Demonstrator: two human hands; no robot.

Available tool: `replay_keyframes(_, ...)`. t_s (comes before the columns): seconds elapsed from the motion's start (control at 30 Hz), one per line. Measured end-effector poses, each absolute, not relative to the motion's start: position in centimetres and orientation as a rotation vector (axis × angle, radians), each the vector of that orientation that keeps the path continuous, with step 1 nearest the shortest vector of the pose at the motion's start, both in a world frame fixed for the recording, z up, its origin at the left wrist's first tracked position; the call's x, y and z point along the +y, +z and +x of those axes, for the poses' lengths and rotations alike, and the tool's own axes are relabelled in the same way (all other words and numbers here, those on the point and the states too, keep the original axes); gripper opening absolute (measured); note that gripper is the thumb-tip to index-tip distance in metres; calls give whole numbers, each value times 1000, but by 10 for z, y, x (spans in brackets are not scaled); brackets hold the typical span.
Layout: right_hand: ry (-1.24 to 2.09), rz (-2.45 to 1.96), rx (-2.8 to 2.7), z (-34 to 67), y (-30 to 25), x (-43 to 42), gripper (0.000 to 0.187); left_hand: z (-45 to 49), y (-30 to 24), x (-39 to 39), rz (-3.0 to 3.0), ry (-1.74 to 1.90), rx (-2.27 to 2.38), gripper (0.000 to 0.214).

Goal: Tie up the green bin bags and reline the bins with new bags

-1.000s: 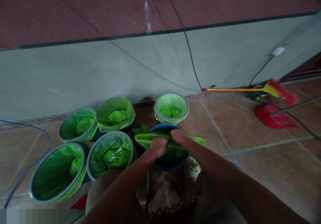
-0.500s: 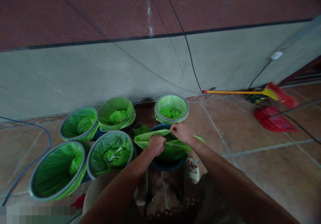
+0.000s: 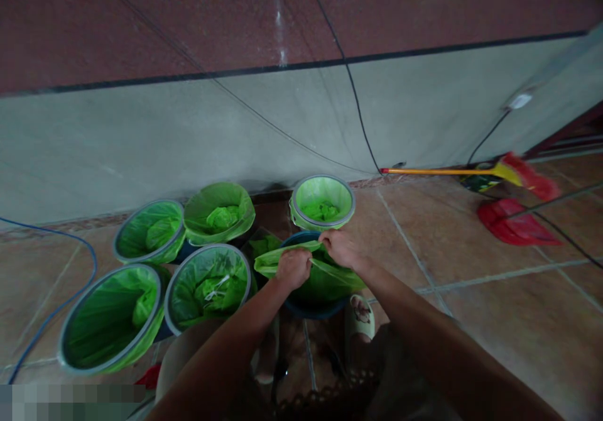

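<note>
Between my feet stands a blue bucket [image 3: 313,310] with a green plastic bag [image 3: 325,286] partly inside it. My left hand [image 3: 294,267] is closed on the bag's upper edge at the left of the opening. Pinched a little farther back and to the right, the same edge is in my right hand [image 3: 339,247]. The bag's rim is stretched between both hands, and a flap of it sticks out left past the bucket. My fingertips are partly hidden by the hands themselves.
Several bins lined with green bags, including a grey-rimmed bin [image 3: 207,330], stand on the left. Another lined bin [image 3: 323,223] is by the wall. A broom [image 3: 438,171] and red dustpan [image 3: 511,223] lie right; a blue hose [image 3: 94,264] curves at far left.
Both hands stay on the bag's edge with only a slight shift. The bag's right end, which stuck out past my right wrist, has drawn in.
</note>
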State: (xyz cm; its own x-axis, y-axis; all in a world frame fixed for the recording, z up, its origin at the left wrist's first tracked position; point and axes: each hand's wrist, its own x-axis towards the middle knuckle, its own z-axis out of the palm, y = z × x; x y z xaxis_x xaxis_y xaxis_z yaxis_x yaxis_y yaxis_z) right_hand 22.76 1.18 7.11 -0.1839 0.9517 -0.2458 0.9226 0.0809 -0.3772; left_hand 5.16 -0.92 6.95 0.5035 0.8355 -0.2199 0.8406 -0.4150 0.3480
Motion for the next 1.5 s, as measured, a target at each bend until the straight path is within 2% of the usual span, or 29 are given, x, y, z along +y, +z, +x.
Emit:
replay_keyframes(0.23, 761, -1931, -2194, 224, 74, 11, 26, 59, 71, -8, 2159, 84, 1659, 46)
replay_keyframes(0.53, 720, -1849, -2089, 227, 69, 11, 23, 57, 61, -2, 2150, 49, 1663, 33)
replay_keyframes(0.77, 611, -2008, -2108, 225, 60, 22, 37, 54, 59, 1, 2210, 194, 1562, 29)
replay_keyframes(0.87, 621, -2016, -2167, 218, 56, 26, 38, 54, 60, 5, 2197, 269, 1552, 28)
replay_keyframes(0.97, 639, -2058, -2203, 212, 53, 28, 34, 56, 60, 5, 2183, 261, 1555, 31)
replay_keyframes(1.07, 675, -2086, -2168, 210, 53, 29, 31, 58, 61, 3, 2144, 200, 1621, 43)
replay_keyframes(1.17, 743, -2005, -2077, 211, 58, 28, 27, 58, 62, 3, 2115, 173, 1668, 47)
replay_keyframes(1.3, 735, -1857, -1896, 214, 72, 24, 22, 56, 68, 5, 2115, 240, 1650, 34)
replay_keyframes(1.43, 791, -1501, -1546, 217, 93, 23, 21, 57, 87, 8, 2088, 531, 1535, 23)
replay_keyframes(1.5, 886, -1335, -1346, 219, 101, 26, 26, 55, 97, 12, 2021, 708, 1451, 23)
